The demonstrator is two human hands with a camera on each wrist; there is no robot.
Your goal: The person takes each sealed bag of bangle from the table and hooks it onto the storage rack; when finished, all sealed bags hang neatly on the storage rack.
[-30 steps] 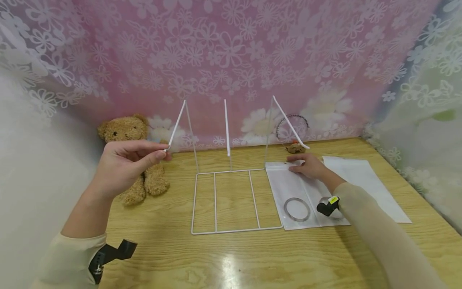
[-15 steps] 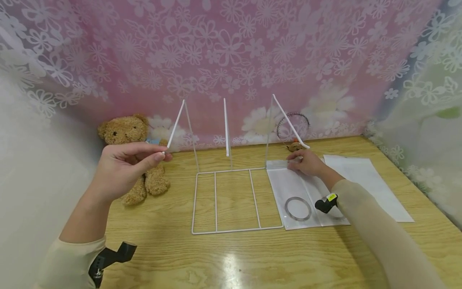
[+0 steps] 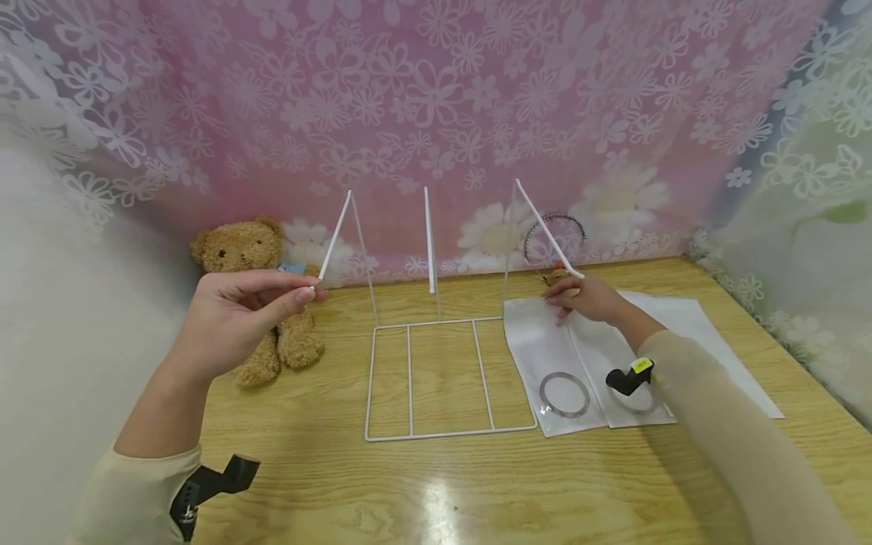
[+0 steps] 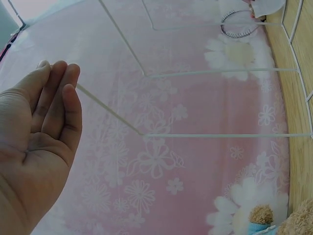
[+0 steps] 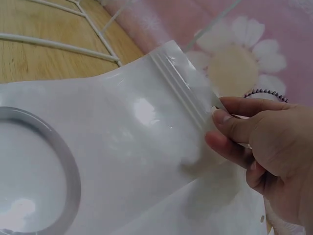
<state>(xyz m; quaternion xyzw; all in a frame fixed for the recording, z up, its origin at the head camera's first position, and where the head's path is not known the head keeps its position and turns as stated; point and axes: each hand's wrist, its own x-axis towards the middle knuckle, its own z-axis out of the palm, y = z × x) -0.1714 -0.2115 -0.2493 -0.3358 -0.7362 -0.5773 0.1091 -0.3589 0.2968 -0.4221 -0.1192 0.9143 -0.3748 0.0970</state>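
Left hand [image 3: 235,318] pinches an arm tip of a white wire-frame rack [image 3: 429,242] standing on the yellowish wood table [image 3: 306,477]; just right of it there's a shiny whitish plastic zip bag [image 3: 552,348], top edge pinched by the right hand [image 3: 587,298].

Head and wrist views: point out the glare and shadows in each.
Head view: glare on the table near the bottom edge, a soft shadow beside the right sleeve; right wrist view: white highlights on the bag, one near the middle, another lower left; left wrist view: the curtain looks paler toward the upper left.
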